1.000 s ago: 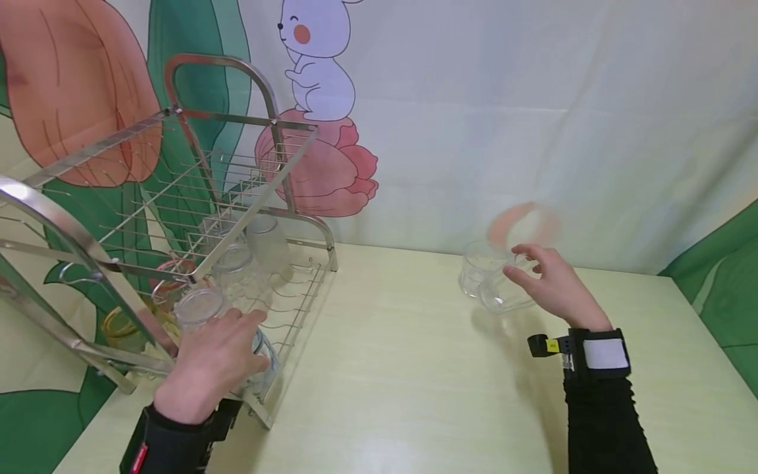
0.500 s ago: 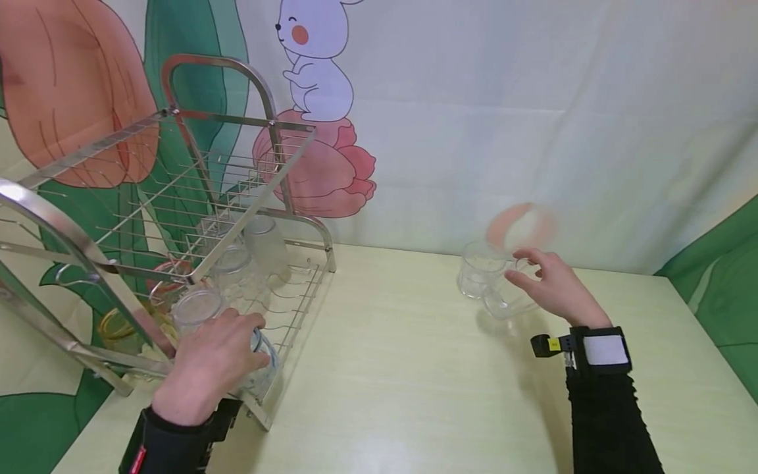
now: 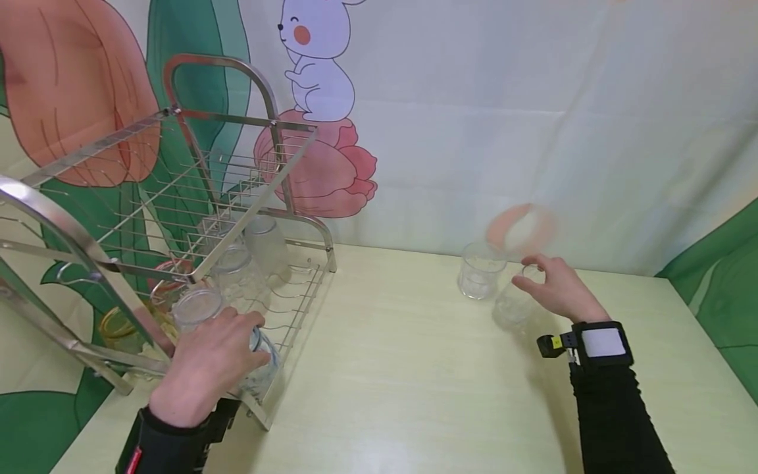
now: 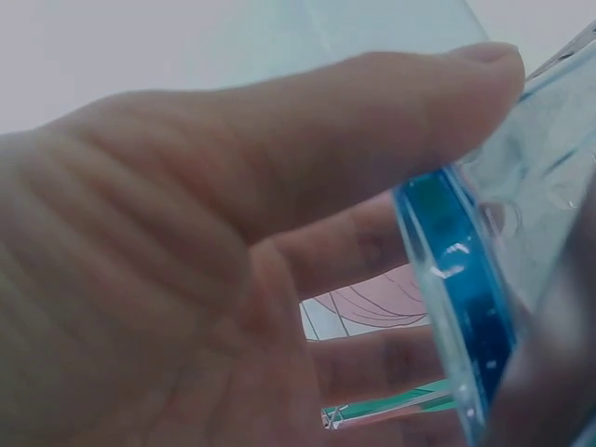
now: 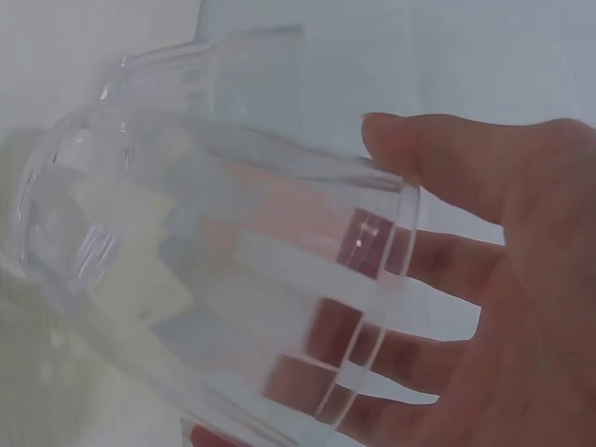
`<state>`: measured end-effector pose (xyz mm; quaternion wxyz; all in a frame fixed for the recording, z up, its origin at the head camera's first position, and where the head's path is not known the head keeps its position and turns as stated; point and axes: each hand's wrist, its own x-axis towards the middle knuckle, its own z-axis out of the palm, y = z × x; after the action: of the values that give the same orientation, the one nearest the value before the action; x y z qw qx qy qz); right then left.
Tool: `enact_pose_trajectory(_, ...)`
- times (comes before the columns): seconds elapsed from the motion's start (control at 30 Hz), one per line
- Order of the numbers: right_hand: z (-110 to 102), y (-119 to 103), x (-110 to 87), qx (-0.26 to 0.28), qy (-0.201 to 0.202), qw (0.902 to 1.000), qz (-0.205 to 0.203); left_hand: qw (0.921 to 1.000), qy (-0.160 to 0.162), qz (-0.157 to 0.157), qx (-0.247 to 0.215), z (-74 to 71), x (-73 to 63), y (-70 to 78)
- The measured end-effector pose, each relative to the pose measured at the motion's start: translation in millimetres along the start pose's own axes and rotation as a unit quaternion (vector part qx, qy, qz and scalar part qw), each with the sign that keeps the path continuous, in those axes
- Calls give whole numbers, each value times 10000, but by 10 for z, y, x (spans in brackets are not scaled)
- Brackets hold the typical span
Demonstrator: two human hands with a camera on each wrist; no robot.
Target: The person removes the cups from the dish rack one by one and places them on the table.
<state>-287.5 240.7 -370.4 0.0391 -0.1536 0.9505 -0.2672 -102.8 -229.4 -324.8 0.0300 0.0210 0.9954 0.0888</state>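
On the left, my left hand (image 3: 213,355) holds a bluish clear glass (image 3: 263,368) at the near corner of the metal rack's lower tier. The left wrist view shows my thumb on the near side of its blue edge (image 4: 461,279) and fingers behind it. My right hand (image 3: 562,289) grips a clear glass (image 3: 512,308) by its rim, low at the table. In the right wrist view, my thumb is on one side of this glass (image 5: 214,251) and fingertips show through its wall. Another clear glass (image 3: 476,280) stands upright just left of it.
The two-tier wire rack (image 3: 328,253) fills the left side. Several clear glasses, such as one tumbler (image 3: 266,247), and a yellow-rimmed glass (image 3: 118,329) stand on its lower tier. The pale table (image 3: 391,355) meets a printed curtain (image 3: 438,131) at the back.
My right hand has shifted slightly right and down with its glass, which has turned from tilted toward upright and moved apart from the standing glass. My left hand has hardly moved.
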Motion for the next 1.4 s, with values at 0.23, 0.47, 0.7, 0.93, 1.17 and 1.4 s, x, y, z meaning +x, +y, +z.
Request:
enact_pose_trajectory(0.23, 29, 35, 140, -256, 124, 9995, -157, 10000, 16, -7, -8, -27, -26, -9)
enact_pose_trajectory(0.47, 55, 62, 231, -359, 181, 9992, -21, 9999, 31, -4, -117, -55, -29, -13)
enact_pose_trajectory(0.7, 60, 109, 357, -627, 151, 9979, -80, 9999, 78, -28, -80, -75, -33, -5)
enact_pose_trajectory(0.93, 49, 136, 471, -660, 103, 9977, -85, 9998, 153, -92, -14, -116, -11, 10)
enact_pose_trajectory(1.17, 11, 132, 512, -772, 3, 9970, -29, 9996, 277, -45, -39, -175, -5, 58)
enact_pose_trajectory(1.4, 24, 97, 528, -805, -8, 9967, -23, 9995, 221, -155, -142, -202, -15, 72)
